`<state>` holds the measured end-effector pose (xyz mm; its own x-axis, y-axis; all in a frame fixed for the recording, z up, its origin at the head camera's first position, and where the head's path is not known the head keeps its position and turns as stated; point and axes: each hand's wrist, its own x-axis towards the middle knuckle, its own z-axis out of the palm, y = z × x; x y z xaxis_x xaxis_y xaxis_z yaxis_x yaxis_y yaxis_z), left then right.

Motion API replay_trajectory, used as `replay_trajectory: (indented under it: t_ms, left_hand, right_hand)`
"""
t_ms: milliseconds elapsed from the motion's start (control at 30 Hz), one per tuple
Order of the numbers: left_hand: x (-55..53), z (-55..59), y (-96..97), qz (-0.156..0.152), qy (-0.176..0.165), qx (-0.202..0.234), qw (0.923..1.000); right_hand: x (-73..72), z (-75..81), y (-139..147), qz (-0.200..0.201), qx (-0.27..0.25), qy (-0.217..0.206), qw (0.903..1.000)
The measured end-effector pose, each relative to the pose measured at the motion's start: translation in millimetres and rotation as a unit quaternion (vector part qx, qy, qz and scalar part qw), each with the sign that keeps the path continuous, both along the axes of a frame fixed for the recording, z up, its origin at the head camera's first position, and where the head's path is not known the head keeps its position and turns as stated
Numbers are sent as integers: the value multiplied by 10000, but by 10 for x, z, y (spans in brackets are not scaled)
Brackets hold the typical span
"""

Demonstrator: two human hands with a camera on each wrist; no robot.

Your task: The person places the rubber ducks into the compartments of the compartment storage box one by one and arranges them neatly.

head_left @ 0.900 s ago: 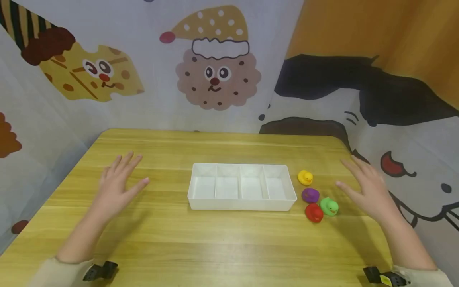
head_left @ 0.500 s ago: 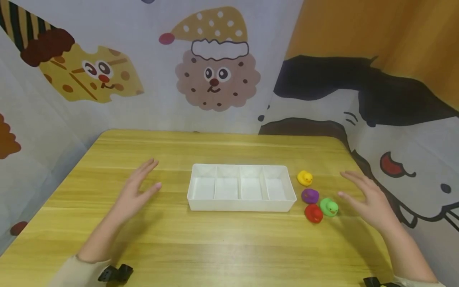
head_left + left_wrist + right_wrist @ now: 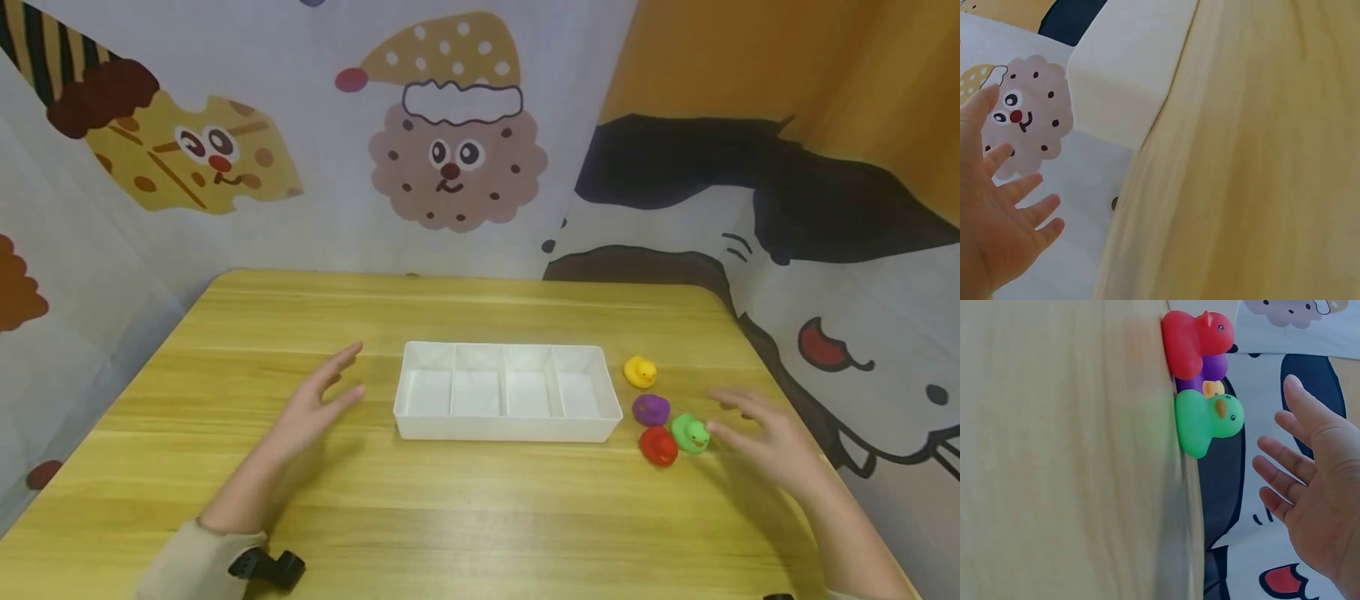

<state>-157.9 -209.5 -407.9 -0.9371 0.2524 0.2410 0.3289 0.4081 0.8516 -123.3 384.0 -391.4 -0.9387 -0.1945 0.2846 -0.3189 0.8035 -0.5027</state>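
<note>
A white box (image 3: pixel 507 428) with several compartments in a row lies mid-table in the head view. My left hand (image 3: pixel 315 412) hovers to its left, fingers extended and holding nothing. To the box's right sit rubber ducks: a yellow duck (image 3: pixel 640 372) at the back, a purple duck (image 3: pixel 651 409), a red duck (image 3: pixel 658 447) in front and a green duck (image 3: pixel 690 433). Just right of the green duck is my right hand (image 3: pixel 776 442), its fingers relaxed around nothing. In the right wrist view, a gap separates this hand from the green duck (image 3: pixel 1200 422).
The wooden table (image 3: pixel 465 517) carries the box and ducks. Behind it and at both sides hangs a curtain (image 3: pixel 315 242) with cartoon prints. A black strap device (image 3: pixel 267 568) sits on the left wrist, by a beige sleeve (image 3: pixel 202 558).
My left hand has moved right, towards the box. My right hand has lowered a little and come closer to the green duck. Box and ducks stay put.
</note>
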Motion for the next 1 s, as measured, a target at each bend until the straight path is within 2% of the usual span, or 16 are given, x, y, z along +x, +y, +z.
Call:
replay_trajectory:
  t_ms: [167, 367, 667, 1000]
  left_hand:
    - [-20, -75, 59, -225, -182, 246, 9993]
    - [-49, -162, 139, -489, -376, 577, 9964]
    - [-62, -234, 241, -587, -541, 723, 9942]
    - [-79, -322, 333, -826, -773, 1042, 9881]
  right_hand:
    - [0, -81, 29, 103, -35, 24, 9999]
    - [-9, -141, 68, 237, -86, -228, 9994]
    - [-12, -240, 105, 295, -125, -558, 9979]
    - [-8, -244, 118, 122, -194, -897, 9957]
